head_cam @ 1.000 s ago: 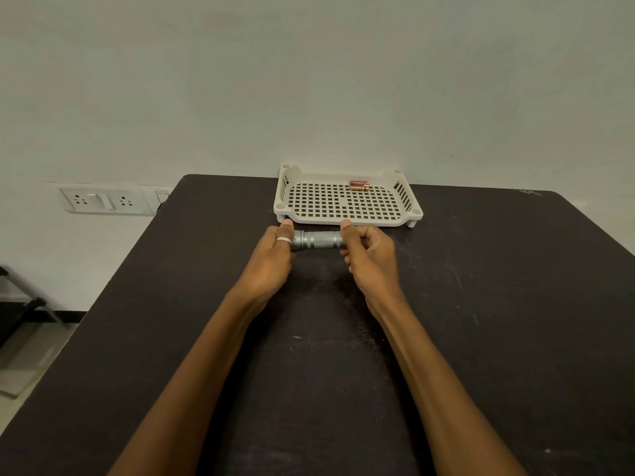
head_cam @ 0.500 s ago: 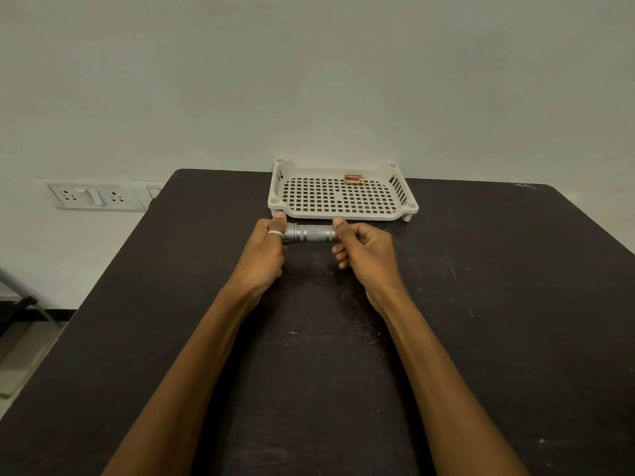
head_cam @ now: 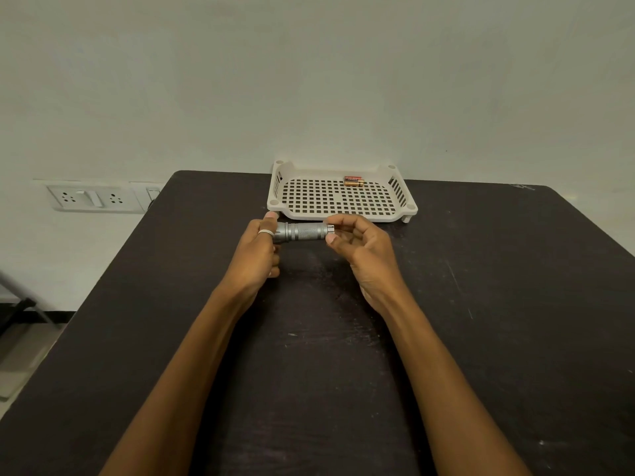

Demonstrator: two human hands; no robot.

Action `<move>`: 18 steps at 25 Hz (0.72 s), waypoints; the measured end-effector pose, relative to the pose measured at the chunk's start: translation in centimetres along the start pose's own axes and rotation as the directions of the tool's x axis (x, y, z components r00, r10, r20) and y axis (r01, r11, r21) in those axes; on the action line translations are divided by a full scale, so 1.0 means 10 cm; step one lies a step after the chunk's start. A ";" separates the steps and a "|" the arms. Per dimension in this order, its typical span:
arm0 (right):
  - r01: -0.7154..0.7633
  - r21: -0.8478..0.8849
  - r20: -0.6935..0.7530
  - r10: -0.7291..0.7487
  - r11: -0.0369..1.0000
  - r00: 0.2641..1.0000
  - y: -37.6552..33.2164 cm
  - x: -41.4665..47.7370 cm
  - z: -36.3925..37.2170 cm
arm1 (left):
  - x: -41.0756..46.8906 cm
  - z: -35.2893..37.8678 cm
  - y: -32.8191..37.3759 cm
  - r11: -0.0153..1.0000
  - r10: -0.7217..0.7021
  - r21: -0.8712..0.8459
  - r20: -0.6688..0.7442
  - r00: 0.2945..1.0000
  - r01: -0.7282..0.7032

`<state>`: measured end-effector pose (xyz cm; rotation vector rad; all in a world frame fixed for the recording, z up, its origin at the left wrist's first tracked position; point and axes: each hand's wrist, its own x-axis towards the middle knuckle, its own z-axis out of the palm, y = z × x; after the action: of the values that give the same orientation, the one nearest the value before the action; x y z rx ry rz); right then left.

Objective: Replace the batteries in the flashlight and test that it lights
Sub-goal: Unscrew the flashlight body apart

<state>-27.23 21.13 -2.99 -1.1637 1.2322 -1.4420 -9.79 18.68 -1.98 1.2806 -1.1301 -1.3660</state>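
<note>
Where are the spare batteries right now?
The batteries lie in the white perforated tray, at its far wall right of centre, beyond the flashlight held in both hands.

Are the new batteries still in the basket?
Yes. The batteries lie inside the white basket, by its back wall; neither hand touches them.

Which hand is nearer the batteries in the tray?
Right. The right hand, at the flashlight's right end, sits just below the batteries; the left hand holds the other end, further left.
</note>
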 end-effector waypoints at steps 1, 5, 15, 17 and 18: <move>-0.014 0.021 -0.002 0.014 1.000 1.000 0.00 0.00 0.00 | 0.00 0.00 0.00 1.000 -0.001 -0.001 0.002 1.000 0.001; -0.111 0.024 -0.052 0.112 0.994 0.992 0.01 0.00 0.02 | -0.02 0.01 0.00 0.999 0.007 0.040 0.026 1.000 -0.008; -0.043 0.009 0.026 0.043 0.999 0.999 -0.02 0.00 -0.01 | 0.01 -0.01 0.01 1.000 -0.030 -0.002 -0.007 1.000 0.030; -0.060 0.045 0.028 0.059 0.997 0.998 -0.01 0.01 -0.02 | 0.02 -0.01 0.00 0.999 -0.035 -0.003 -0.008 0.999 0.035; -0.079 0.073 0.029 0.077 0.994 0.997 -0.01 0.01 -0.02 | 0.03 -0.01 0.00 0.999 -0.034 -0.003 -0.009 0.999 0.034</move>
<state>-27.47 21.06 -2.87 -1.0703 1.1839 -1.3987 -9.67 18.43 -2.06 1.3083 -1.1043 -1.3855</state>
